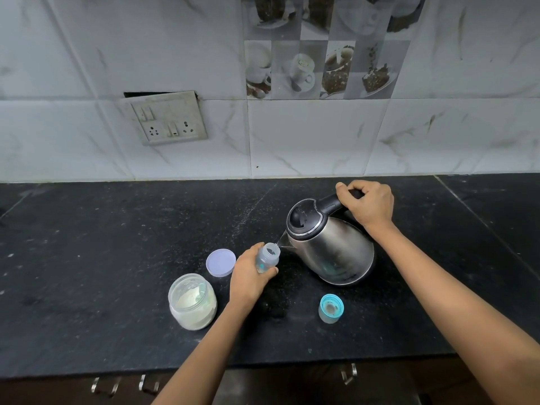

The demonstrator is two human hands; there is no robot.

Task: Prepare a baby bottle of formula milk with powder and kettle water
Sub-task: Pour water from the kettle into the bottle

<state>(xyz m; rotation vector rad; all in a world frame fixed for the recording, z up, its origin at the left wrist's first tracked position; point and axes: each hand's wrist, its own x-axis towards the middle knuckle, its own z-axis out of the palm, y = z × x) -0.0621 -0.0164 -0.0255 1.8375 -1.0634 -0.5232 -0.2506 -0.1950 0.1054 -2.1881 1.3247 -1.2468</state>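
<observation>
On the black speckled stone worktop there are 1 kettle, 1 bottle, 1 jar, 1 loose lid and 1 bottle cap. The right hand has its fingers wrapped tight around the black handle of the rounded brushed-steel kettle, which is tipped so its spout points left and down at the bottle mouth. The left hand grips the small clear plastic baby bottle, fingers curled round its body; its long axis stands nearly upright, open mouth upward, just under the spout. The squat clear jar of pale powder stands open near the left wrist, with its flat round lilac lid lying just behind. The teal-ringed bottle cap sits in front of the kettle.
</observation>
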